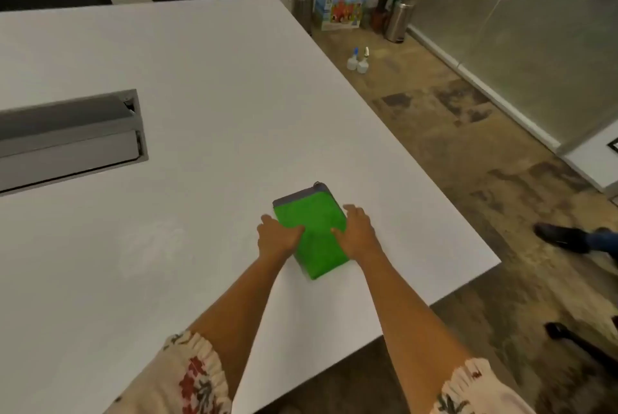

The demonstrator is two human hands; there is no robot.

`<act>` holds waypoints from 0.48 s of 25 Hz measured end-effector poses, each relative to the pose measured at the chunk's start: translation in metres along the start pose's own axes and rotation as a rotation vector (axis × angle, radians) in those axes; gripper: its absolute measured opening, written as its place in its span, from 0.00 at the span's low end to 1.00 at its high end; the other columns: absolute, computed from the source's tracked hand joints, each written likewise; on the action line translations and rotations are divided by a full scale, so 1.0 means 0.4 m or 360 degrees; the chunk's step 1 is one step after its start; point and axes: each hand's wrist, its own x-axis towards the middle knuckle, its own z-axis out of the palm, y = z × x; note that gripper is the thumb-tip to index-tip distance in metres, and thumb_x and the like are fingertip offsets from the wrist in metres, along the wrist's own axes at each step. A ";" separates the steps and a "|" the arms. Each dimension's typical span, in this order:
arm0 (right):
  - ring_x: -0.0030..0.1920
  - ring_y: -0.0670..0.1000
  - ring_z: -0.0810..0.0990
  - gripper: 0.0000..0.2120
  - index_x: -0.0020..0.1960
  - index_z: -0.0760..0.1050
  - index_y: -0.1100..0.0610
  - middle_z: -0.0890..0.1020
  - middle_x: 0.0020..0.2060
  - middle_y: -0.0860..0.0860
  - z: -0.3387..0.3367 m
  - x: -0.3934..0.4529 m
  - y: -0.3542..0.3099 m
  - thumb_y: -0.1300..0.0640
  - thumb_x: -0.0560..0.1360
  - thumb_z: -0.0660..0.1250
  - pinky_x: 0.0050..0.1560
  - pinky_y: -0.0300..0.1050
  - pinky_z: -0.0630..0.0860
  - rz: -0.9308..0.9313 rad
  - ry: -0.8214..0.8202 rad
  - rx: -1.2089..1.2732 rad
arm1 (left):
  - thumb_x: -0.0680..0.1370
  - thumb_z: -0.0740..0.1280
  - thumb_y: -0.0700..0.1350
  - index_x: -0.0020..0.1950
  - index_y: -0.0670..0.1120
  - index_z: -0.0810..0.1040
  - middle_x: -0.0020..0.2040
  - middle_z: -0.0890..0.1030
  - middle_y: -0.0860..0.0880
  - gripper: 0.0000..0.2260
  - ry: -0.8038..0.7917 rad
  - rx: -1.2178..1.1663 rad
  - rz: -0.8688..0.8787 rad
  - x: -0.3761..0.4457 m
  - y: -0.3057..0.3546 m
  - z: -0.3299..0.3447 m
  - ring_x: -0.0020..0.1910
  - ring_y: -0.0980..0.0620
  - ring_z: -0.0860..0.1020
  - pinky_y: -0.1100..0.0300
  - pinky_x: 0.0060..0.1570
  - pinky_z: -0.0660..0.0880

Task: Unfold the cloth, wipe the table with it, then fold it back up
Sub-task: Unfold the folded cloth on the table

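Observation:
A green cloth (pixel 316 228) with a grey border lies folded into a compact rectangle on the white table (pixel 200 79), near its right edge. My left hand (pixel 277 234) rests on the cloth's left side, thumb lying on the green top. My right hand (pixel 356 229) presses on the cloth's right side, fingers spread over its edge. Both palms face down and hide part of the cloth. Neither hand lifts it off the table.
A grey recessed cable box (pixel 70 139) with its lid sits in the table at the left. The table's right corner (pixel 498 259) is close to the cloth. On the floor stand two spray bottles (pixel 357 60), a cardboard box (pixel 339 7), bins and a plant. Another person's shoe (pixel 565 236) shows at right.

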 end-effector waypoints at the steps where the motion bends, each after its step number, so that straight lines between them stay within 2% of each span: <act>1: 0.68 0.62 0.71 0.30 0.74 0.64 0.61 0.71 0.67 0.61 0.014 0.005 0.014 0.51 0.78 0.70 0.66 0.57 0.71 0.0097 0.0006 -0.0022 | 0.70 0.75 0.49 0.67 0.37 0.66 0.64 0.74 0.38 0.32 0.0007 -0.0068 -0.0072 0.013 -0.008 0.015 0.61 0.36 0.76 0.48 0.58 0.76; 3: 0.67 0.62 0.70 0.32 0.73 0.65 0.62 0.70 0.67 0.60 0.033 0.022 0.033 0.46 0.76 0.72 0.65 0.58 0.72 0.0223 0.0060 -0.0025 | 0.68 0.75 0.50 0.62 0.37 0.70 0.59 0.78 0.38 0.29 0.0064 -0.0173 -0.0218 0.042 -0.016 0.036 0.55 0.37 0.79 0.46 0.54 0.79; 7: 0.63 0.61 0.75 0.32 0.67 0.70 0.60 0.74 0.62 0.58 0.045 0.055 0.030 0.43 0.72 0.75 0.62 0.59 0.75 0.0323 0.0096 0.0146 | 0.66 0.77 0.49 0.58 0.37 0.74 0.54 0.80 0.40 0.27 0.0097 -0.0232 -0.0223 0.085 -0.018 0.068 0.52 0.38 0.81 0.46 0.52 0.80; 10: 0.59 0.62 0.79 0.29 0.64 0.71 0.60 0.80 0.59 0.58 0.053 0.073 0.027 0.45 0.71 0.77 0.59 0.58 0.77 0.0418 0.0056 0.0302 | 0.68 0.76 0.46 0.49 0.38 0.78 0.46 0.82 0.42 0.16 0.0065 -0.0195 -0.0164 0.091 -0.020 0.079 0.47 0.39 0.82 0.51 0.46 0.80; 12: 0.57 0.62 0.80 0.24 0.60 0.75 0.61 0.81 0.56 0.60 0.061 0.082 0.023 0.47 0.72 0.76 0.56 0.55 0.78 0.0432 0.0028 0.0275 | 0.72 0.73 0.43 0.43 0.40 0.77 0.41 0.80 0.43 0.09 0.0059 -0.0148 -0.0054 0.089 -0.022 0.080 0.45 0.40 0.81 0.55 0.40 0.74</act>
